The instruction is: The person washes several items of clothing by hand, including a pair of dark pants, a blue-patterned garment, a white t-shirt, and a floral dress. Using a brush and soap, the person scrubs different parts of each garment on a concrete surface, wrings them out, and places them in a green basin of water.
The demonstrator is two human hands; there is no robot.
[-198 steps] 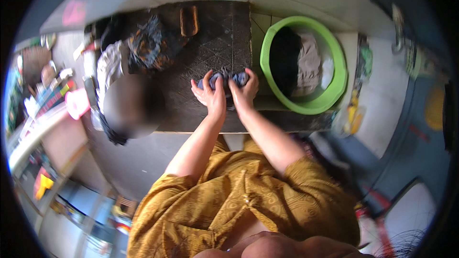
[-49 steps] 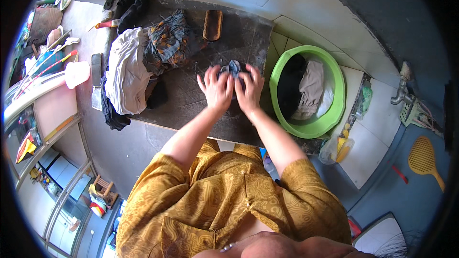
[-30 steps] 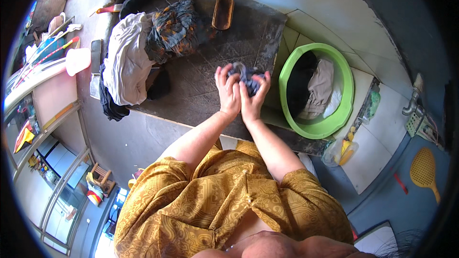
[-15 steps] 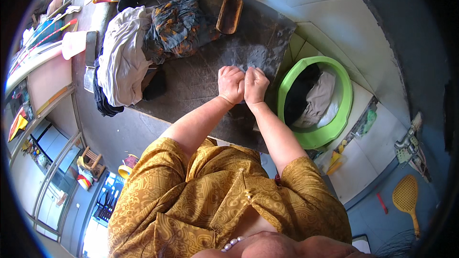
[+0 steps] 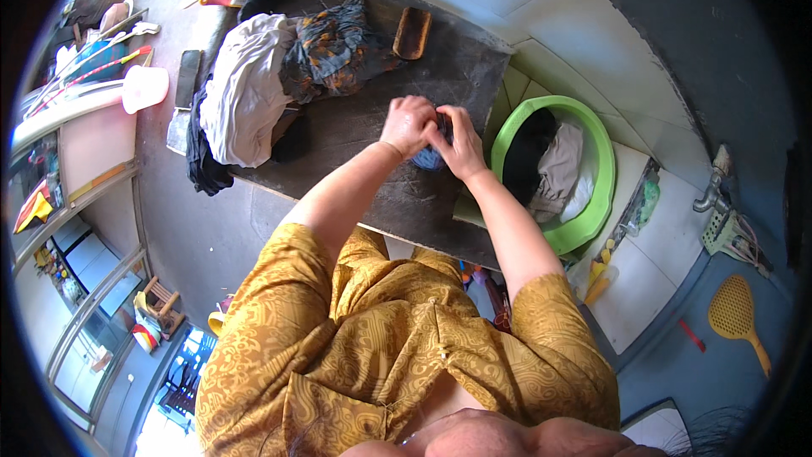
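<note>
A bunched dark blue cloth [image 5: 429, 158] is pressed between my hands over the dark stone slab [image 5: 355, 169]. My left hand [image 5: 408, 125] is closed on its left side, and my right hand [image 5: 460, 144] grips the other side with thumb and fingers. Much of the cloth is hidden by the fingers. Farther off on the slab lie a crumpled white cloth [image 5: 248, 89] and a dark grey cloth with orange patches [image 5: 334, 49]. Beside them rests a brown oblong block [image 5: 412, 32], perhaps a scrubbing brush.
On the right stands a green basin [image 5: 606, 173] holding black, beige and white cloths. A tiled wall [image 5: 541, 8] borders the slab. A metal tap [image 5: 715, 186] and a yellow perforated paddle [image 5: 732, 309] are farther right. A pink tub [image 5: 145, 89] sits at the left.
My hands were side by side as fists with no cloth showing; now they are slightly turned, with blue cloth visible between them. The whole view has shifted a little.
</note>
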